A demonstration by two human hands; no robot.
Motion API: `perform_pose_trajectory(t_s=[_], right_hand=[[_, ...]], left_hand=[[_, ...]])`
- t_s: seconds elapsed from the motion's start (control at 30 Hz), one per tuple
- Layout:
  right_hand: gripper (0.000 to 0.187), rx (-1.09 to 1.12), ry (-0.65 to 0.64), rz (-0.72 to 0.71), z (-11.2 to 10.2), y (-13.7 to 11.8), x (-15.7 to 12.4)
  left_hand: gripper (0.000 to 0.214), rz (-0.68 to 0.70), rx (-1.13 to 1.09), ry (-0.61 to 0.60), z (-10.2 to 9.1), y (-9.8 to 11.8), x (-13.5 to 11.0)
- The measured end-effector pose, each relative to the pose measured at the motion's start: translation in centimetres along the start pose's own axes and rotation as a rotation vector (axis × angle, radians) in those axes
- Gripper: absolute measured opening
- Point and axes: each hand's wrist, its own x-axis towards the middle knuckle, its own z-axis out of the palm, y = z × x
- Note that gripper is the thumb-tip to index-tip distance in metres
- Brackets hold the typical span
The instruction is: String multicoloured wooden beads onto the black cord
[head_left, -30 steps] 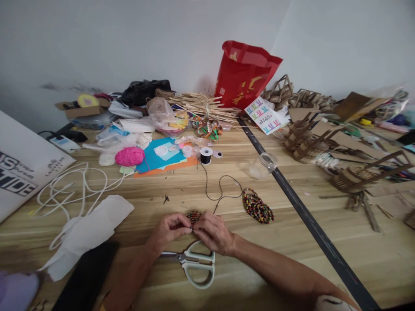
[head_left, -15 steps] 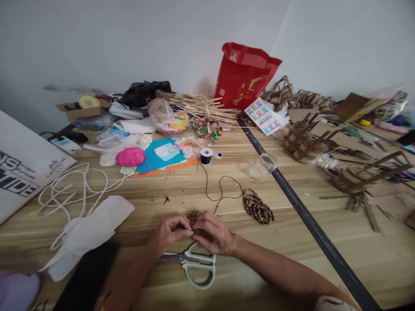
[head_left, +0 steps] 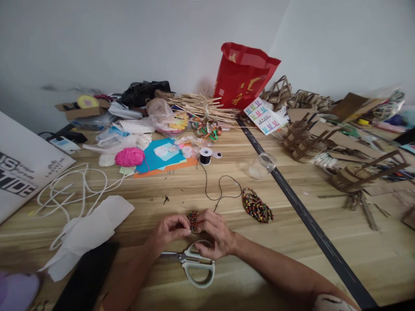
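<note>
My left hand (head_left: 175, 229) is closed in a pinch, thumb and forefinger together beside a small bunch of multicoloured beads (head_left: 193, 219). A thin dark cord seems to run from those fingertips, though it is barely visible. On the other side of the beads, my right hand (head_left: 216, 233) has its fingers curved and its thumb held apart below them. Its fingertips are against or just in front of the beads, which it partly hides. Under my hands lie scissors (head_left: 198, 284) with pale handles. A black cord (head_left: 221, 188) winds from a spool (head_left: 205, 156) towards my right hand.
Several beaded strands (head_left: 257, 207) lie right of my hands, below a clear jar (head_left: 262, 165). White cord (head_left: 84, 181) and crumpled white paper (head_left: 94, 229) are at left. Pink yarn (head_left: 129, 157), a red bag (head_left: 244, 75) and small woven baskets (head_left: 353, 175) stand farther off.
My right thumb has dropped away from its fingers and now sits over the scissors' upper handle. More of the beads show between my hands. The left pinch stays nearly in place.
</note>
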Motion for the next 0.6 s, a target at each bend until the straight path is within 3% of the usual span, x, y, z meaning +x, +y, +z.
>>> perform_pose_trajectory(t_s=[0.23,0.37,0.6], right_hand=[[0.017,0.069,0.051,0.080,0.44,-0.08,0.18],[0.004,0.078,0.035,0.090,0.50,-0.20,0.38],[0.007,0.072,0.053,0.128,0.26,-0.28,0.49]], left_hand=[[0.022,0.027,0.002,-0.004,-0.04,-0.29,0.11],[0.020,0.024,0.032,0.014,-0.07,-0.21,0.18],[0.021,0.030,0.073,0.046,-0.30,-0.47,0.17]])
